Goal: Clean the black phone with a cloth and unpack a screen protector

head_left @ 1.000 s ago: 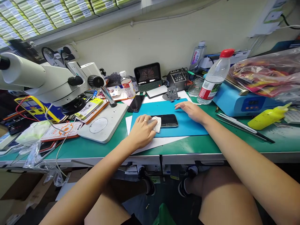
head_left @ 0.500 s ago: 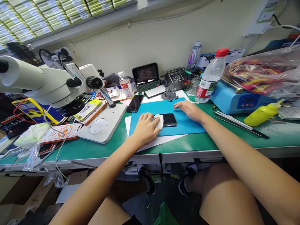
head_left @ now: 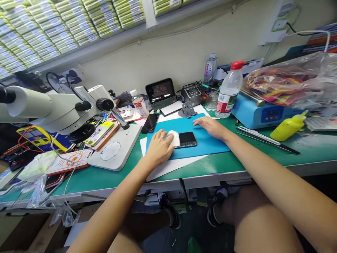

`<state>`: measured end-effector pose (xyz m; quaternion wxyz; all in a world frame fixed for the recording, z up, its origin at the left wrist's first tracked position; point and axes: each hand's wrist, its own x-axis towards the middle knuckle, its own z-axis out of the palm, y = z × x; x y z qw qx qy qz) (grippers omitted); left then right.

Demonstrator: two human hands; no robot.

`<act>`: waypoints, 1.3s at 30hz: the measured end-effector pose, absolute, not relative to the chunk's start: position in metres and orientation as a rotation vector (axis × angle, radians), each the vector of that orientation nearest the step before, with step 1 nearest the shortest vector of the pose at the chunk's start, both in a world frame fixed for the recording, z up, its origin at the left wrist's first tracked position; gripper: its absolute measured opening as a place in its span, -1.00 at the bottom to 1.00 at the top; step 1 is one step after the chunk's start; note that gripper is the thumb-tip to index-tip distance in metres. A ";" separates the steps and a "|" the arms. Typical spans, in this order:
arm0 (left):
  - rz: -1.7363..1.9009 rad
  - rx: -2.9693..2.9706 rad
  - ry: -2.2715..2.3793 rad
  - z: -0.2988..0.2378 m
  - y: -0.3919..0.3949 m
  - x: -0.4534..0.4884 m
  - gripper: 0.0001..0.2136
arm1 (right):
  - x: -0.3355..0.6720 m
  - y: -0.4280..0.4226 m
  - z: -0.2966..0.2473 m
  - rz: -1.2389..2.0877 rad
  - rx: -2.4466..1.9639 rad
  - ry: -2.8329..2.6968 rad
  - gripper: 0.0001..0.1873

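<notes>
A black smartphone (head_left: 188, 139) lies face up on a blue mat (head_left: 210, 148). My left hand (head_left: 160, 146) presses a white wipe (head_left: 174, 138) onto the phone's left part, and hand and wipe hide that end. The fingers curl over the wipe. To the phone's upper right, my right hand (head_left: 209, 126) rests at the mat with its fingers stretched out, holding nothing and apart from the phone. A second dark phone (head_left: 150, 123) lies just beyond the mat's upper left corner.
A microscope (head_left: 52, 109) stands at the left on its white base (head_left: 118, 154). Behind the mat are a small screen (head_left: 160, 92) and a grey device (head_left: 192, 93). On the right are a red-capped bottle (head_left: 229, 91), tweezers (head_left: 263, 138), a yellow squeeze bottle (head_left: 286, 127) and a blue machine (head_left: 252, 111).
My left hand and the wipe have slid slightly left along the phone, showing more of its screen. My right hand stays in place. The head view has shifted a little.
</notes>
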<state>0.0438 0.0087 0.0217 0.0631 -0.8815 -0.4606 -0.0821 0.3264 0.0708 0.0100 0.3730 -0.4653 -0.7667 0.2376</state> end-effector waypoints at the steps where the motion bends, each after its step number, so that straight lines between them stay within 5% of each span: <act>1: -0.244 -2.659 -1.389 0.021 0.004 0.032 -0.60 | 0.327 0.071 0.010 0.612 -1.191 -1.959 -0.22; 7: -0.229 -2.643 -1.441 0.021 -0.025 -0.001 -0.61 | 0.326 0.073 0.009 0.653 -1.185 -1.964 -0.22; 18: -0.291 -2.998 -1.153 0.013 -0.022 0.109 -0.51 | 0.327 0.075 0.005 0.590 -1.157 -1.977 -0.20; 39: -0.191 -2.978 -1.077 0.012 -0.011 0.096 -0.47 | 0.327 0.077 0.003 0.587 -1.160 -1.981 -0.22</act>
